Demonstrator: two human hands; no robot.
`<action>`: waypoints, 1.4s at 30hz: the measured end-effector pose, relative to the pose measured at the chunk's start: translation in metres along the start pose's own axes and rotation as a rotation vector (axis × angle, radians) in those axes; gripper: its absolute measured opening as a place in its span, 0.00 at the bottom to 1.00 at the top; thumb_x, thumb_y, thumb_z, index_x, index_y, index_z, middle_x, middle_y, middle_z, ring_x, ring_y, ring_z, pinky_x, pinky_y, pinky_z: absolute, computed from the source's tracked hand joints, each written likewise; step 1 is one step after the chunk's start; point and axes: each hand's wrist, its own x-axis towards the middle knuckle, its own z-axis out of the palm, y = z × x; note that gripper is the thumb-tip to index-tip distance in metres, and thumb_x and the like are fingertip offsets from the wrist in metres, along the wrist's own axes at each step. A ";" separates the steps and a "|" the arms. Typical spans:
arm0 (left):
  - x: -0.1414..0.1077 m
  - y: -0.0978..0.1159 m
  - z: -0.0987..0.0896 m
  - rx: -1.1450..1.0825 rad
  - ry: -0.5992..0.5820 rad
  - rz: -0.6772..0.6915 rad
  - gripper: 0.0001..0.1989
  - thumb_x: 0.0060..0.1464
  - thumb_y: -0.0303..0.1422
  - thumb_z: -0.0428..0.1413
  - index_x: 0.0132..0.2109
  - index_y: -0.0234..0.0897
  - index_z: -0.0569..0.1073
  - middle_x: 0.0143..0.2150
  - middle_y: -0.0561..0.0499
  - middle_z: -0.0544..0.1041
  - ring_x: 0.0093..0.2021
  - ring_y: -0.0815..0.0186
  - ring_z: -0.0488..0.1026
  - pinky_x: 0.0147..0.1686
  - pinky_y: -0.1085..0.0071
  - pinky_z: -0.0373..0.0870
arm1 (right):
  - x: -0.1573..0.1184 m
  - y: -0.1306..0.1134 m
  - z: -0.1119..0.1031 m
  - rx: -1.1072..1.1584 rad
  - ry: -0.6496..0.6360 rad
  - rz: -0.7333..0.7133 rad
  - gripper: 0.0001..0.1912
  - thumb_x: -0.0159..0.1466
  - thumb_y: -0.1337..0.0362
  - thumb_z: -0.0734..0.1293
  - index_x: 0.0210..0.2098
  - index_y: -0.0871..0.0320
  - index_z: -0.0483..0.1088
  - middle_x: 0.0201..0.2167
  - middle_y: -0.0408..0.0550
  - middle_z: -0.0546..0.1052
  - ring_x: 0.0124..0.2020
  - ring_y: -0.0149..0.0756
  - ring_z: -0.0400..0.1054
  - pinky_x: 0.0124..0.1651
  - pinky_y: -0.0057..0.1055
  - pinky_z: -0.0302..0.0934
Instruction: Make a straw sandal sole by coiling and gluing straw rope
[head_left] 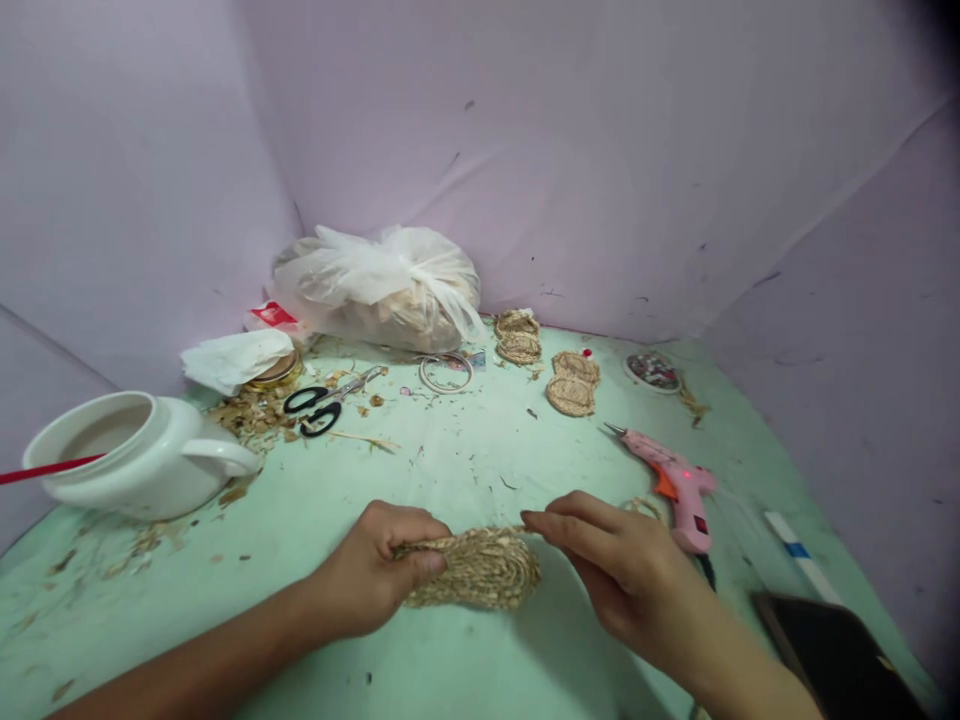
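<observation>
Bare arms come in from the bottom edge, on each side of a straw coil. Make the coil the middle of a clock, with 12 pointing away. It lies just over the green table or on it; I can't tell which.

At 9 o'clock, the left hand is clamped on the coil, thumb on top. At 3 o'clock, the right hand has its fingertips closed on a strand at the coil's top edge. Its thumb is hidden.

If the left thumb goes slack, the rows could slide and the coil could come loose. If the right hand tugs too hard, the strand could snap or pull the round end out of shape.

At 2 o'clock, close by the right hand, lies a pink glue gun. A red light glows on it, so it may be hot. An elbow swung out could knock it, or a wrist could catch its black cord and drag it. Its tip points toward a straw pad at 1 o'clock.

Scraps lie near 10 o'clock, by the scissors; bits could stick to wet glue.
</observation>
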 end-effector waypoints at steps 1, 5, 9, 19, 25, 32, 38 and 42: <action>0.000 0.000 0.000 -0.006 0.006 -0.004 0.13 0.49 0.35 0.49 0.25 0.32 0.71 0.21 0.54 0.64 0.22 0.71 0.60 0.23 0.77 0.57 | -0.001 -0.001 0.001 0.041 0.017 0.021 0.20 0.60 0.77 0.54 0.45 0.56 0.68 0.35 0.50 0.74 0.32 0.32 0.71 0.31 0.27 0.64; 0.000 -0.001 -0.001 -0.047 0.035 -0.039 0.13 0.49 0.37 0.50 0.25 0.31 0.71 0.20 0.54 0.64 0.22 0.71 0.60 0.22 0.77 0.57 | -0.005 -0.001 0.003 0.175 0.103 0.069 0.18 0.61 0.75 0.55 0.44 0.56 0.69 0.32 0.49 0.73 0.31 0.31 0.70 0.31 0.26 0.64; 0.001 -0.001 0.000 -0.113 0.041 -0.082 0.14 0.47 0.38 0.52 0.24 0.31 0.71 0.19 0.54 0.64 0.21 0.72 0.59 0.21 0.77 0.56 | -0.010 -0.004 0.005 0.217 0.119 0.115 0.15 0.62 0.74 0.56 0.41 0.56 0.71 0.29 0.48 0.72 0.29 0.31 0.69 0.29 0.26 0.62; 0.001 -0.012 0.001 -0.133 0.074 -0.125 0.14 0.48 0.38 0.53 0.27 0.31 0.74 0.20 0.54 0.66 0.22 0.72 0.59 0.21 0.77 0.56 | -0.016 -0.010 0.010 0.244 0.171 0.215 0.13 0.61 0.72 0.58 0.37 0.57 0.73 0.26 0.46 0.74 0.27 0.30 0.68 0.28 0.26 0.61; 0.002 -0.009 -0.001 -0.110 0.062 -0.137 0.14 0.48 0.39 0.54 0.28 0.30 0.75 0.21 0.53 0.68 0.23 0.71 0.61 0.22 0.78 0.58 | -0.018 -0.012 0.013 0.276 0.195 0.249 0.15 0.59 0.75 0.58 0.38 0.56 0.73 0.26 0.45 0.74 0.27 0.30 0.68 0.29 0.25 0.61; 0.002 -0.008 -0.001 -0.100 0.077 -0.137 0.15 0.48 0.40 0.54 0.28 0.30 0.75 0.22 0.51 0.70 0.24 0.69 0.63 0.22 0.77 0.59 | -0.020 -0.017 0.016 0.281 0.178 0.245 0.17 0.58 0.75 0.57 0.40 0.57 0.73 0.25 0.46 0.74 0.27 0.31 0.68 0.29 0.26 0.61; 0.003 -0.007 0.000 -0.151 0.094 -0.159 0.14 0.46 0.40 0.56 0.29 0.30 0.75 0.22 0.51 0.72 0.24 0.68 0.65 0.23 0.76 0.62 | -0.021 -0.018 0.021 0.288 0.177 0.269 0.15 0.60 0.73 0.57 0.39 0.58 0.73 0.25 0.47 0.74 0.28 0.32 0.68 0.31 0.27 0.61; 0.001 -0.009 0.000 -0.175 0.108 -0.185 0.14 0.46 0.40 0.57 0.29 0.31 0.75 0.24 0.50 0.74 0.25 0.67 0.66 0.25 0.75 0.63 | -0.022 -0.018 0.024 0.308 0.186 0.283 0.13 0.60 0.73 0.57 0.35 0.59 0.72 0.26 0.47 0.75 0.28 0.33 0.68 0.32 0.27 0.61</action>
